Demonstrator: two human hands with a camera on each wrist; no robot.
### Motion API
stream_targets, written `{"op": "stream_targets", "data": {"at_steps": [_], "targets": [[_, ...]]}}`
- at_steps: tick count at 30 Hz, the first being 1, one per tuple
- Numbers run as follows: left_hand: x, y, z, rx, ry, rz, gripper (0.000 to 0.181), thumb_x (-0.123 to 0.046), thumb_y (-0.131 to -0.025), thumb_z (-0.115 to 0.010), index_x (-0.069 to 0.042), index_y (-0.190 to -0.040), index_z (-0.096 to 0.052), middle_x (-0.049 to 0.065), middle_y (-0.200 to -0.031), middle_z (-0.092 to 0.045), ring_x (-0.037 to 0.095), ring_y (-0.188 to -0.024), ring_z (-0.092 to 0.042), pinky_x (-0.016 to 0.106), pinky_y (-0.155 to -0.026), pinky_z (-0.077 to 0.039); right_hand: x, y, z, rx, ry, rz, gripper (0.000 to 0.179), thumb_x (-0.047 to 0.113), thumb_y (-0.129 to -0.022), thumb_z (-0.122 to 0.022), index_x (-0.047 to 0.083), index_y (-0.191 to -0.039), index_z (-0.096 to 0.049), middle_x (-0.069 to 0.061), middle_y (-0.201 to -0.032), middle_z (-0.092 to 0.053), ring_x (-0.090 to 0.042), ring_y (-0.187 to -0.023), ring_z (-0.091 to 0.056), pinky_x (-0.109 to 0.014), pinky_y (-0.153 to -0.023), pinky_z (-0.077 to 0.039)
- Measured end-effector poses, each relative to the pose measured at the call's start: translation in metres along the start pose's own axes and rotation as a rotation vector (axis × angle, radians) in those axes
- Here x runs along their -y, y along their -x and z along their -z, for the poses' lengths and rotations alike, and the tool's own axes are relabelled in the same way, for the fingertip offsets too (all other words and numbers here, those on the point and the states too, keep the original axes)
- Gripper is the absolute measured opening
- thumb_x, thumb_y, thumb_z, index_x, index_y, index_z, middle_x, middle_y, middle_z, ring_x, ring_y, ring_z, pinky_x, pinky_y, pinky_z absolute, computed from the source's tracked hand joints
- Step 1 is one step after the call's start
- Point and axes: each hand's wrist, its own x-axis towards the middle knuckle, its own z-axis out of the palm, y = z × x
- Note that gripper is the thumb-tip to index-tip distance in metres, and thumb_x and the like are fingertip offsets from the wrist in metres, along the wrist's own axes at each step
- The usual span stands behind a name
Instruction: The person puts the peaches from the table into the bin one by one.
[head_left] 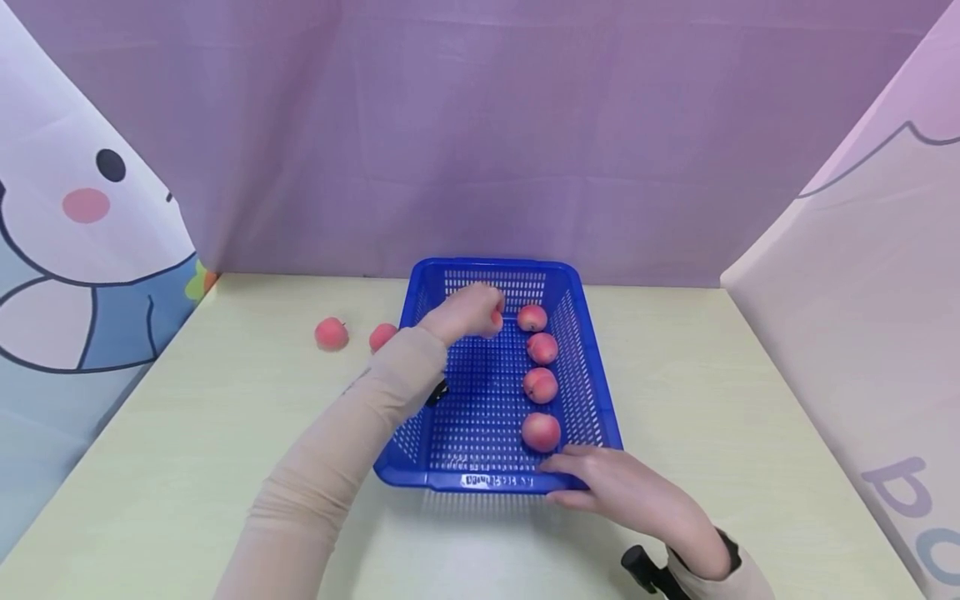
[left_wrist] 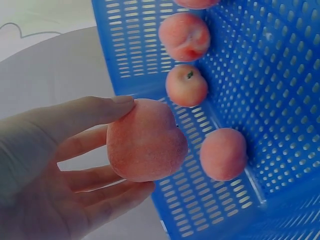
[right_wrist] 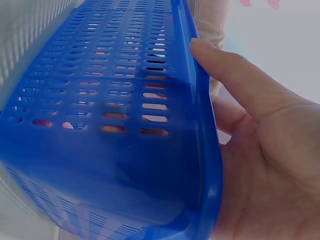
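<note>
over on the left, a lone peach (head_left: 332, 333) sits loose on the tabletop (head_left: 187, 467), round enough to roll if anything bumps it. beside it, a second peach (head_left: 381, 333) is right by the left sleeve (head_left: 300, 508); a careless dip of that forearm could send it skidding. now the left hand (head_left: 467, 313), out over the blue basket (head_left: 487, 481), thumb and fingers curled round a held peach (left_wrist: 146, 141). loosen that grip too high and the fruit could bounce, bruise or knock its neighbours. along the basket's right side, a row of four peaches (head_left: 541, 386), nothing between them to keep them put; one stray knuckle might break the line. and at the near right corner, the right hand (head_left: 607, 483) grips the rim. if it tugs or tips the basket, i reckon the nearest peach (head_left: 542, 432), close to those fingers, could roll first.
</note>
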Motion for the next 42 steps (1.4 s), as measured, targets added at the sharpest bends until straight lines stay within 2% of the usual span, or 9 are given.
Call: {"op": "stream_targets", "data": {"at_steps": [12,15,21,26,31,35,39,42], "targets": [[0.005,-0.008,-0.014,0.056,0.008,0.046,0.006,-0.002,-0.074,-0.054,-0.008,-0.075,-0.053,0.002,-0.067,-0.047,0.015,-0.059,-0.042,0.024,-0.051,-0.034,0.0,0.0,0.0,0.005,-0.002,-0.008,0.022,0.027,-0.084,-0.058,0.014,-0.103,-0.062,0.006,-0.093,-0.061,-0.009,-0.085,-0.057,-0.029,-0.074,-0.047],[0.007,-0.01,-0.017,0.067,0.022,0.06,0.008,-0.002,-0.074,-0.054,-0.008,-0.079,-0.054,0.002,-0.07,-0.05,0.015,-0.061,-0.044,0.024,-0.053,-0.036,0.0,0.0,0.0,0.002,0.001,-0.007,0.023,0.027,-0.085,-0.057,0.014,-0.102,-0.062,0.006,-0.092,-0.061,-0.009,-0.084,-0.056,-0.028,-0.074,-0.047],[0.01,-0.014,-0.026,0.087,-0.052,0.045,0.014,-0.004,-0.075,-0.056,-0.004,-0.089,-0.058,0.006,-0.083,-0.056,0.018,-0.073,-0.049,0.027,-0.062,-0.042,0.0,0.0,0.0,0.003,-0.005,-0.008,0.023,0.028,-0.085,-0.057,0.014,-0.102,-0.062,0.006,-0.092,-0.061,-0.009,-0.084,-0.057,-0.028,-0.074,-0.047],[0.012,-0.014,-0.031,0.105,-0.063,0.056,0.013,-0.004,-0.074,-0.057,-0.005,-0.088,-0.057,0.005,-0.083,-0.056,0.017,-0.072,-0.049,0.026,-0.061,-0.042,0.0,-0.001,0.0,0.008,-0.008,-0.012,0.023,0.027,-0.084,-0.058,0.014,-0.102,-0.062,0.005,-0.093,-0.061,-0.01,-0.085,-0.057,-0.029,-0.074,-0.047],[0.014,-0.014,-0.034,0.113,-0.052,0.07,0.01,-0.003,-0.073,-0.056,-0.006,-0.083,-0.057,0.004,-0.076,-0.055,0.016,-0.066,-0.048,0.024,-0.056,-0.04,0.0,0.0,0.0,-0.001,0.003,-0.007,0.024,0.03,-0.085,-0.056,0.014,-0.102,-0.062,0.005,-0.094,-0.061,-0.01,-0.086,-0.057,-0.029,-0.074,-0.047],[0.016,-0.015,-0.037,0.098,-0.068,0.059,0.006,-0.003,-0.071,-0.056,-0.008,-0.072,-0.054,0.002,-0.071,-0.052,0.016,-0.062,-0.046,0.024,-0.051,-0.037,0.0,0.0,0.0,-0.006,0.01,-0.003,0.024,0.03,-0.085,-0.056,0.014,-0.102,-0.062,0.005,-0.093,-0.061,-0.01,-0.085,-0.057,-0.029,-0.074,-0.047],[0.018,-0.017,-0.041,0.089,-0.093,0.048,0.016,-0.002,-0.07,-0.056,-0.011,-0.059,-0.047,0.001,-0.066,-0.046,0.015,-0.061,-0.041,0.023,-0.049,-0.034,0.0,0.0,0.0,-0.005,0.008,-0.003,0.025,0.031,-0.085,-0.055,0.014,-0.102,-0.062,0.005,-0.093,-0.061,-0.01,-0.085,-0.057,-0.029,-0.074,-0.047],[0.02,-0.017,-0.044,0.08,-0.102,0.04,0.02,-0.002,-0.069,-0.056,-0.012,-0.056,-0.044,0.0,-0.065,-0.043,0.015,-0.061,-0.039,0.024,-0.05,-0.033,0.001,0.0,0.0,-0.003,0.005,-0.003,0.026,0.033,-0.086,-0.054,0.014,-0.102,-0.062,0.005,-0.094,-0.061,-0.01,-0.086,-0.057,-0.029,-0.074,-0.047]]}}
